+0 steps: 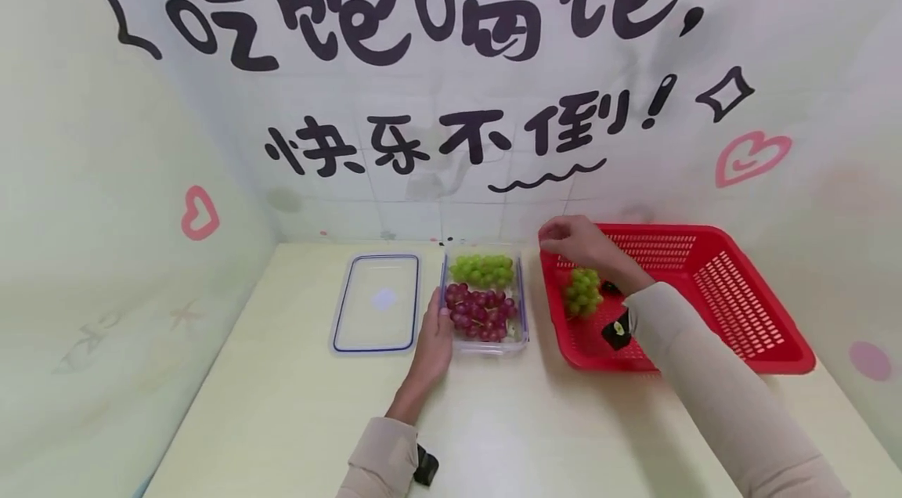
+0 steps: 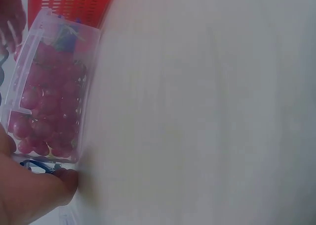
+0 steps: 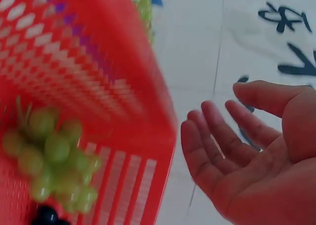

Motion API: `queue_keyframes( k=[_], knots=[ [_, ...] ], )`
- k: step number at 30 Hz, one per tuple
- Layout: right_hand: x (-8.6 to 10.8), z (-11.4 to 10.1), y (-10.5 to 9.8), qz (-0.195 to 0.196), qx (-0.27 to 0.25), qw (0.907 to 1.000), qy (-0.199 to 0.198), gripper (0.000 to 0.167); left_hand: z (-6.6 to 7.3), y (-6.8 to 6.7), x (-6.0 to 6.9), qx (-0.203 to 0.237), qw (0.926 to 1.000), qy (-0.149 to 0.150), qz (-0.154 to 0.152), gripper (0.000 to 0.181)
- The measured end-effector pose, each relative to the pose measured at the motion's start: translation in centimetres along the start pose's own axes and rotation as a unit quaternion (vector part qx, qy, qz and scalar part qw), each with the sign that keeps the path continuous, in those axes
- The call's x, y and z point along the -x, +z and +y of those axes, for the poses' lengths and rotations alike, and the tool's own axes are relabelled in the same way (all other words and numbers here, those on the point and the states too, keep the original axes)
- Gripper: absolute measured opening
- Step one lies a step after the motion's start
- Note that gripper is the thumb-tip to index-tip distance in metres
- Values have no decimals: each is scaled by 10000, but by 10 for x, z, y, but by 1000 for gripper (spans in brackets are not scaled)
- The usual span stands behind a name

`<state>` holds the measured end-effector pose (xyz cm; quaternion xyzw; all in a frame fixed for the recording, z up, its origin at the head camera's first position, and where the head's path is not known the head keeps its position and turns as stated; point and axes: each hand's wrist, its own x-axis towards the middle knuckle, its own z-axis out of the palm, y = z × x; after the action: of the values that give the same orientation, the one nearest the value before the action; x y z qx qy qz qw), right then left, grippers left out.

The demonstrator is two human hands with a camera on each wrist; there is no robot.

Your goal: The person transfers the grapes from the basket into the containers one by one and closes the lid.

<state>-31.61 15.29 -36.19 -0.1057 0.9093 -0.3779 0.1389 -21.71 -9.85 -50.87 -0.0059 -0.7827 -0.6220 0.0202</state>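
Note:
A clear rectangular food container stands on the table, with green grapes at its far end and red grapes nearer. My left hand holds its left side, fingers along the outer wall and thumb at the rim. In the left wrist view, red grapes show through the wall. The right hand is over the left rim of a red basket, palm bare and fingers loosely bent. Inside that basket, a bunch of green grapes lies by the left wall.
To the container's left, a clear lid with a blue seal lies flat on the table. Small dark fruit sits near the basket's grapes. A wall with large black lettering rises behind the table.

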Motion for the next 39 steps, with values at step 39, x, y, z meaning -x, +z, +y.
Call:
queue_keyframes(
  k=[39],
  knots=[
    [-10,71,1,-758,-838,9591,2597,64,0,-1,-1,-181,9996,-224,19,53]
  ],
)
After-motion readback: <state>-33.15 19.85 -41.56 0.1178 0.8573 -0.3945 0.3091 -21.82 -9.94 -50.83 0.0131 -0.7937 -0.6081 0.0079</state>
